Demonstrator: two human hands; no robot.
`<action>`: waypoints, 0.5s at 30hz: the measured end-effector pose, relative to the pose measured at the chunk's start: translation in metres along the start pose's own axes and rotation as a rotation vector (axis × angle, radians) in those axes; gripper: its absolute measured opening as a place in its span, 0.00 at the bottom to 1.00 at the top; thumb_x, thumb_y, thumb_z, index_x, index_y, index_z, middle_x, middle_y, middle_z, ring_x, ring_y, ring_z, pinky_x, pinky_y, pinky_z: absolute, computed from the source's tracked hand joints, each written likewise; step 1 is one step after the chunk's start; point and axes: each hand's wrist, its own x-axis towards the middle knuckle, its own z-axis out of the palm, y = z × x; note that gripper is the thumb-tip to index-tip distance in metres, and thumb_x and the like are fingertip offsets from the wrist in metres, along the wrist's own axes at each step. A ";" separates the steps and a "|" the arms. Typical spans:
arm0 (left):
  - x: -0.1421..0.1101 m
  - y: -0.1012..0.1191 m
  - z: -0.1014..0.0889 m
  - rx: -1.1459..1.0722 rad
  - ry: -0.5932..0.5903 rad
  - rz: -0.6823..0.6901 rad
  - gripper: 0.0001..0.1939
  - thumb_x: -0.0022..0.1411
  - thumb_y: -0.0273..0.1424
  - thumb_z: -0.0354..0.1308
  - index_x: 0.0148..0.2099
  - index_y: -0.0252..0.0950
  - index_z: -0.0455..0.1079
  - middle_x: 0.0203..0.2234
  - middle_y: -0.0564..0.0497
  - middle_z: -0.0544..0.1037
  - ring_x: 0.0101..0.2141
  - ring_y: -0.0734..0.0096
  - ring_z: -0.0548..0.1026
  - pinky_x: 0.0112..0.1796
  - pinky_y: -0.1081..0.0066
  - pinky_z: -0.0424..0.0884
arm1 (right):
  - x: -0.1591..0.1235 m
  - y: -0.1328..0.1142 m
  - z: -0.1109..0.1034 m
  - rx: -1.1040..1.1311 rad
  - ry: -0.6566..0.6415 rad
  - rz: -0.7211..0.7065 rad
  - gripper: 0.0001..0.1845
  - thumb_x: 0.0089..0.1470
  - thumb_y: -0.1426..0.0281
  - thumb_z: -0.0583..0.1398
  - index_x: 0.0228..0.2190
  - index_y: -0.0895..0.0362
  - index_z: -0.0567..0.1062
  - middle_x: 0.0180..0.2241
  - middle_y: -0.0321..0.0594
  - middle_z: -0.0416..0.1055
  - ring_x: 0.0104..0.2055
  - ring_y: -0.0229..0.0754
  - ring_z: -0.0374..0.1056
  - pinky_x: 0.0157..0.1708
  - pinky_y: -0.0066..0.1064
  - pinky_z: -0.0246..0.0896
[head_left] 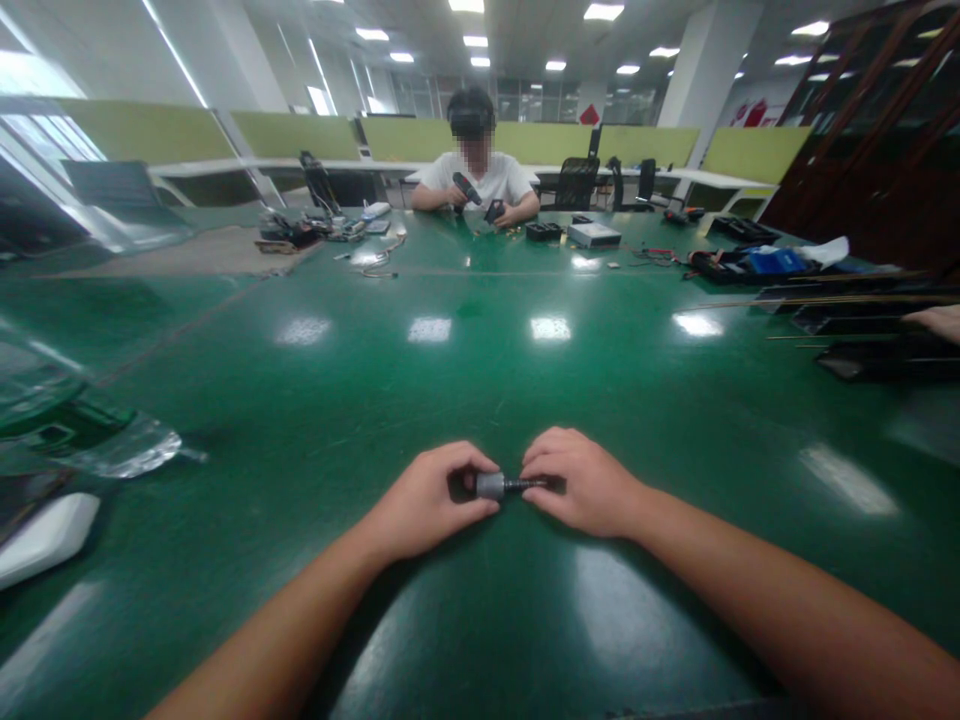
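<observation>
Low over the green table [480, 390], a small grey cylinder [490, 486] lies level between my two hands. A thin, dark, ridged shaft [517, 485] sticks out of its right end. Its exact kind is too small and blurred to tell. My left hand [435, 500] is closed around the cylinder, thumb on the near side and fingers on the far side. The fingers of my right hand [581, 480] pinch the shaft, and they partly hide its right end.
At left lie a clear plastic bottle [97, 430] and a white object [49, 538]. Across the table a person [476, 175] holds a dark power tool [466, 188]. Tools in a black case [750, 265] and dark bars [847, 315] lie at right, where another person's hand [937, 320] shows.
</observation>
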 end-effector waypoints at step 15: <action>0.000 0.001 0.001 -0.007 0.006 -0.001 0.10 0.56 0.30 0.67 0.42 0.36 0.76 0.33 0.51 0.78 0.34 0.67 0.76 0.37 0.70 0.71 | -0.001 0.001 -0.005 -0.019 -0.014 0.011 0.06 0.56 0.71 0.66 0.37 0.54 0.81 0.40 0.41 0.78 0.46 0.45 0.71 0.48 0.41 0.62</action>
